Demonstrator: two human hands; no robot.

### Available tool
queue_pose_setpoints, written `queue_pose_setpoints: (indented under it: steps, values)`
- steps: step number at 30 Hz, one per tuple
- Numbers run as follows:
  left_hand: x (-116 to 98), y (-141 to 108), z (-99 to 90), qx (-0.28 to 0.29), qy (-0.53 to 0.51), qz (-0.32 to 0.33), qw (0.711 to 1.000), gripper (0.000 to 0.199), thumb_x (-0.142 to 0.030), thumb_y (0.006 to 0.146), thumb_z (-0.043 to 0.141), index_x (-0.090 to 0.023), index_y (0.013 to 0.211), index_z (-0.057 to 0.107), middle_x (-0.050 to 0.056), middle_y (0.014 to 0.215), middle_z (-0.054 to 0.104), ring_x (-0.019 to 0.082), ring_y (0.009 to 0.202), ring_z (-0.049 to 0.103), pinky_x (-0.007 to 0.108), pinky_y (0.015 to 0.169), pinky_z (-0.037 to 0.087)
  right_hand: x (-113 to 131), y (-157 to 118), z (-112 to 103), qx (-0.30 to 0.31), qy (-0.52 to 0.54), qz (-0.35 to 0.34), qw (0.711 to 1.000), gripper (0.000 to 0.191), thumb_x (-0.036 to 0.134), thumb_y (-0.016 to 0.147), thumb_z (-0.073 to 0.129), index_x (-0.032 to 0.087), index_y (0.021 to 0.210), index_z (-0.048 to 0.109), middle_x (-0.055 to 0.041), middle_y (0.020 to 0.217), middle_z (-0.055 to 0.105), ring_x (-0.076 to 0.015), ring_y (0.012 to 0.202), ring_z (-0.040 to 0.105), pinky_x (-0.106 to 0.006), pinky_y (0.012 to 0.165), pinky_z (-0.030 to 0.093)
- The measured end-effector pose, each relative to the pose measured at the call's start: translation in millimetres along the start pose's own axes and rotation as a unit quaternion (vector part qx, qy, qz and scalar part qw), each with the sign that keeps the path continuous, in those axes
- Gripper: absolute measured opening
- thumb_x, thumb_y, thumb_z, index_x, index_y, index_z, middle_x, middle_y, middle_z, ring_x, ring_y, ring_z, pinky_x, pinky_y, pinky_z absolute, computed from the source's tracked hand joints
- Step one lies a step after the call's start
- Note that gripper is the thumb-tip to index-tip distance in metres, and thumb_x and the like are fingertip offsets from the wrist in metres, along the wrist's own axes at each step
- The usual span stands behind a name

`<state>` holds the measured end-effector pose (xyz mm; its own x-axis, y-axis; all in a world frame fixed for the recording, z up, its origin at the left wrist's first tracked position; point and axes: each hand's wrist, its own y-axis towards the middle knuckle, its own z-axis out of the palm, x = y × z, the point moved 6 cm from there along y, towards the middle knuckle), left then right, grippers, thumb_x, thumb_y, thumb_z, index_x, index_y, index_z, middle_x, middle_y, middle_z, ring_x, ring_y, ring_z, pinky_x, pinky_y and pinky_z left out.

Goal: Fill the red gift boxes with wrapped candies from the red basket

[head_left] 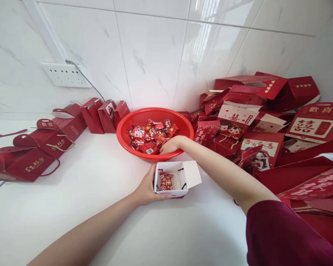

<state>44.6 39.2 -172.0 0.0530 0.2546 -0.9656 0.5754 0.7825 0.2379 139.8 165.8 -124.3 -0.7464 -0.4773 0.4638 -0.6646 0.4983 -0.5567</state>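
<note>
My left hand grips the left side of a small open gift box, white inside, with its lid flap folded out to the right. One red candy packet lies inside the box, and dark cord ends show on its inner walls. Just behind the box stands a red plastic basket with many small red wrapped candies in it. My right hand reaches over the basket's front rim into the candies. Its fingertips are hidden among them, so what they touch cannot be made out.
Folded red gift boxes stand in a row along the left, with a dark red ribbon behind. Many more red boxes are piled at the right. A tiled wall with a power socket and cable closes off the white table.
</note>
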Motion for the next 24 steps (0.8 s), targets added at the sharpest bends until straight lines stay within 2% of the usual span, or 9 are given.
queue_pose_setpoints:
  steps: [2,5,10,13,17,24]
  values:
    - [0,0,-0.5,-0.004,0.006,0.008,1.000,0.100,-0.031,0.062,0.088,-0.024,0.144,0.031,0.015,0.144,0.047,0.039,0.132,0.047,0.054,0.108,0.040,9,-6,-3,-0.010,0.039,-0.045,0.998,0.021,0.032,0.086,0.068,0.015,0.096,0.076,-0.0045,0.105,0.073,-0.0172,0.095,0.067,-0.027,0.088,0.049]
    - [0,0,-0.5,-0.005,0.002,0.014,1.000,0.101,-0.031,0.062,0.088,-0.024,0.145,0.030,0.016,0.148,0.043,0.039,0.135,0.044,0.055,0.110,0.038,17,-24,-10,-0.044,0.101,-0.105,0.988,0.026,0.031,0.086,0.067,0.017,0.107,0.073,-0.0039,0.106,0.073,-0.0149,0.093,0.066,-0.024,0.082,0.049]
    - [3,-1,0.6,0.002,-0.019,0.001,1.000,0.103,-0.030,0.063,0.087,-0.024,0.147,0.027,0.017,0.146,0.045,0.039,0.134,0.046,0.056,0.108,0.041,5,-55,-18,-0.149,0.203,-0.149,0.956,0.028,0.031,0.085,0.068,0.016,0.108,0.070,-0.0050,0.103,0.071,-0.0129,0.086,0.064,-0.025,0.079,0.051]
    - [3,-1,0.6,0.000,-0.023,0.001,1.000,0.100,-0.029,0.063,0.087,-0.023,0.145,0.029,0.017,0.144,0.047,0.039,0.133,0.047,0.056,0.108,0.040,-8,-57,-15,-0.200,0.270,-0.154,0.929,0.029,0.026,0.080,0.071,0.015,0.106,0.068,-0.0031,0.094,0.069,-0.0131,0.082,0.064,-0.028,0.081,0.053]
    - [1,0,1.3,0.002,-0.039,0.012,0.999,0.099,-0.029,0.064,0.087,-0.023,0.145,0.030,0.017,0.145,0.047,0.038,0.134,0.045,0.057,0.111,0.038,-18,-50,-9,-0.227,0.359,-0.160,0.891,0.031,0.025,0.078,0.071,0.014,0.106,0.064,-0.0007,0.084,0.065,-0.0145,0.079,0.067,-0.033,0.080,0.058]
    - [1,-1,4.1,0.008,-0.077,0.002,0.997,0.099,-0.028,0.065,0.086,-0.025,0.145,0.030,0.016,0.145,0.047,0.038,0.133,0.047,0.058,0.108,0.040,-27,-53,-16,-0.307,0.423,-0.181,0.833,0.042,0.021,0.076,0.071,0.016,0.117,0.063,-0.0002,0.089,0.066,-0.0119,0.079,0.066,-0.035,0.088,0.060]
